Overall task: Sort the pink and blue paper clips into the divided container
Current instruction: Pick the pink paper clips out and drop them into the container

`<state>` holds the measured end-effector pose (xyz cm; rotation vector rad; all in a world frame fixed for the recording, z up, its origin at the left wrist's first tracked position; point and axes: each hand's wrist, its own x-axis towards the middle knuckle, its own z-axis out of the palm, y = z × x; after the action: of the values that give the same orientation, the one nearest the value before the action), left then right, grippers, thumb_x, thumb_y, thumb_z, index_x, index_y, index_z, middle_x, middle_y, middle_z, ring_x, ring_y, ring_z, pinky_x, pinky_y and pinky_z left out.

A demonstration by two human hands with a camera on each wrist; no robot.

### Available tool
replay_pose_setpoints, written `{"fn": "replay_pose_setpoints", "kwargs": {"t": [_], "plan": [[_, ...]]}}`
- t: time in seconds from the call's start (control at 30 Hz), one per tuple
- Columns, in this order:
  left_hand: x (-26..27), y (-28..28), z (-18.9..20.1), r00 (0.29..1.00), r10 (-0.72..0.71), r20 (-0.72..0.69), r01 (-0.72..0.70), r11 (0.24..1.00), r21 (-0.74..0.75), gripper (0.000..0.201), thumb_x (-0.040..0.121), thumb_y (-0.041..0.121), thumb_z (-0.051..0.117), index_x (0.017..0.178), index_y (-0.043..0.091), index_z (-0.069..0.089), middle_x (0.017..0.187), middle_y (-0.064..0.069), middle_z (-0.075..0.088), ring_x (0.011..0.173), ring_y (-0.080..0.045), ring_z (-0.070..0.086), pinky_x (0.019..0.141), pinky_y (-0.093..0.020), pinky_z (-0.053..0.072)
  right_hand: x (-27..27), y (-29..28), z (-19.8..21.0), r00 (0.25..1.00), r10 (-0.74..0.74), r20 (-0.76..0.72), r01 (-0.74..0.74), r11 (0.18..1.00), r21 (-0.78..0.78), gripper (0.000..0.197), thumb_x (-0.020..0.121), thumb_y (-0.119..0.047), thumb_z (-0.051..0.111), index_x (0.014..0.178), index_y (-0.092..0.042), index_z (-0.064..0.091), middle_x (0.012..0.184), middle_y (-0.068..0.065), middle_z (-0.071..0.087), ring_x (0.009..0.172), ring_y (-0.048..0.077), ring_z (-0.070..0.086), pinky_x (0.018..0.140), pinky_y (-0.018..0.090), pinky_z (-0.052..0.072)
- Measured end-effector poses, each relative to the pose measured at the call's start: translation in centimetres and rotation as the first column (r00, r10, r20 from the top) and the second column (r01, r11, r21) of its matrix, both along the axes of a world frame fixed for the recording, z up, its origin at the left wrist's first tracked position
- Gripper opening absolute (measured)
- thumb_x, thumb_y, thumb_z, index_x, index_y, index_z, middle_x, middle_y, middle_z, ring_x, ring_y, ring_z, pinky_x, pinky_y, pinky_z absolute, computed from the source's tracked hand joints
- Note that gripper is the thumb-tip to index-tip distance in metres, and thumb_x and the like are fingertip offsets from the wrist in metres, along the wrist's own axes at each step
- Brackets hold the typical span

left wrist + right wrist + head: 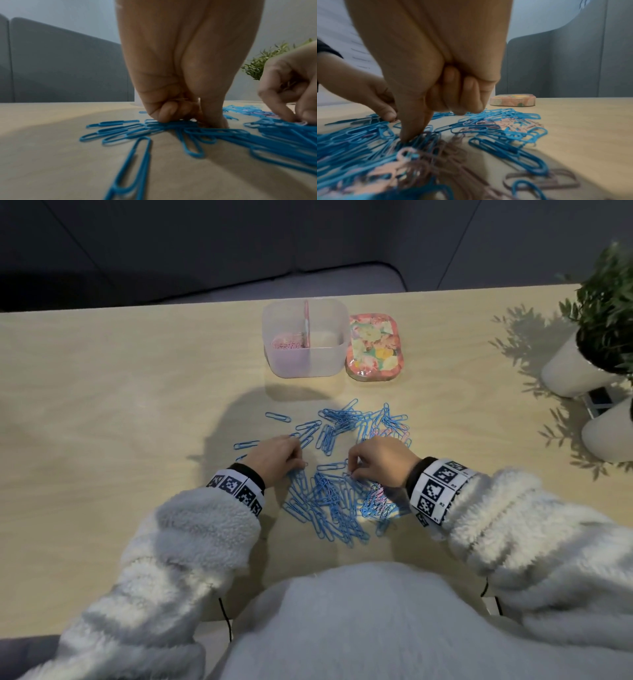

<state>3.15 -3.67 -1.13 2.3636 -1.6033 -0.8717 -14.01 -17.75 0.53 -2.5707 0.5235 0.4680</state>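
Blue paper clips (329, 501) lie spread over the wooden table (120, 405), with a few pink paper clips (376, 494) mixed in at the right of the near heap. The clear divided container (274, 337) stands behind them, and pink clips lie in its left compartment. My left hand (298, 463) has its fingers curled down onto the blue clips (120, 129). Thin pinkish wire shows between its fingertips (214, 121). My right hand (351, 472) pinches at the pile, its other fingers curled. A pink loop (302, 123) shows at its fingertips (409, 135).
The container's flowered lid (375, 347) lies just right of it. Two white pots with a green plant (582, 364) stand at the table's right edge. The table's far edge runs close behind the container.
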Motion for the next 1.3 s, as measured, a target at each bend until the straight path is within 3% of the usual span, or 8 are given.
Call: {"fn": "replay_pose_setpoints", "kwargs": {"t": [0.37,0.63,0.83,0.93,1.0,1.1,1.2,1.3], "plan": [[2.0,-1.3,2.5,0.896,0.346,-0.277,-0.394,0.909,-0.139,0.023,0.094,0.021,0.049,0.072,0.015,0.049,0.066,0.005,0.05,0.056,-0.006,0.042,0.052,-0.018,0.035,3.8,-2.9,2.3,0.953,-0.272,0.132,0.196,0.887,0.418,0.015,0.088,-0.009,0.053,0.075,-0.014,0.054,0.061,-0.007,0.047,0.052,0.006,0.041,0.048,0.015,0.034],[6.1,-5.6,6.1,0.296,0.471,-0.831,-0.815,0.578,0.037,0.015,0.094,0.003,0.048,0.08,0.004,0.054,0.066,-0.008,0.046,0.039,-0.006,0.05,0.045,-0.013,0.048,14.5,-5.5,8.2,0.707,-0.607,0.363,0.325,0.734,0.596,0.017,0.084,0.003,0.044,0.079,-0.012,0.049,0.063,0.004,0.055,0.036,0.0,0.05,0.035,0.016,0.037],[8.0,-7.1,7.4,0.044,0.423,-0.905,-0.86,0.476,0.181,0.018,0.092,0.001,0.046,0.077,-0.001,0.055,0.071,-0.009,0.055,0.044,-0.01,0.062,0.052,-0.017,0.057,19.8,-5.6,8.0,0.628,-0.778,-0.012,0.349,0.269,0.898,0.024,0.095,-0.018,0.039,0.075,-0.01,0.05,0.075,0.012,0.051,0.064,0.019,0.05,0.06,0.029,0.04],[8.7,-8.1,8.1,0.028,0.395,-0.918,-0.853,0.488,0.184,0.021,0.094,0.003,0.041,0.078,-0.002,0.054,0.066,-0.011,0.063,0.051,-0.013,0.067,0.06,-0.022,0.059,20.5,-6.1,7.3,0.625,-0.779,-0.052,0.387,0.252,0.887,0.035,0.098,-0.029,0.035,0.113,-0.004,0.054,0.121,0.015,0.057,0.117,0.026,0.052,0.099,0.037,0.043],[9.0,-9.0,8.6,0.069,0.4,-0.914,-0.847,0.508,0.158,0.02,0.093,0.005,0.039,0.08,0.0,0.054,0.075,-0.011,0.062,0.062,-0.015,0.066,0.065,-0.024,0.058,19.9,-6.1,7.4,0.622,-0.782,-0.044,0.369,0.243,0.897,0.03,0.099,-0.028,0.033,0.101,-0.008,0.056,0.104,0.013,0.057,0.111,0.036,0.053,0.093,0.034,0.042],[9.5,-11.1,9.0,0.107,0.459,-0.882,-0.856,0.493,0.153,0.02,0.094,0.012,0.039,0.08,0.005,0.05,0.08,-0.01,0.055,0.068,-0.02,0.059,0.061,-0.024,0.056,17.6,-5.9,7.8,0.547,-0.837,0.011,0.359,0.247,0.9,0.042,0.097,-0.018,0.037,0.123,0.014,0.048,0.134,0.03,0.048,0.132,0.042,0.034,0.104,0.043,0.039],[9.6,-13.0,9.4,0.071,0.495,-0.866,-0.85,0.484,0.206,0.018,0.096,0.023,0.04,0.092,0.006,0.044,0.082,-0.008,0.043,0.069,-0.02,0.047,0.063,-0.029,0.046,14.1,-5.5,7.8,0.517,-0.851,0.094,0.371,0.321,0.871,0.035,0.095,-0.015,0.045,0.119,0.008,0.055,0.124,0.023,0.058,0.119,0.032,0.053,0.103,0.04,0.041],[9.8,-13.9,9.1,0.027,0.525,-0.851,-0.842,0.47,0.264,0.022,0.094,0.028,0.039,0.101,0.007,0.04,0.085,-0.007,0.035,0.068,-0.017,0.036,0.092,-0.03,0.042,10.3,-4.7,7.1,0.494,-0.861,0.122,0.346,0.323,0.881,0.017,0.093,-0.013,0.047,0.089,-0.012,0.064,0.092,0.005,0.063,0.089,0.015,0.058,0.082,0.022,0.046]]}}
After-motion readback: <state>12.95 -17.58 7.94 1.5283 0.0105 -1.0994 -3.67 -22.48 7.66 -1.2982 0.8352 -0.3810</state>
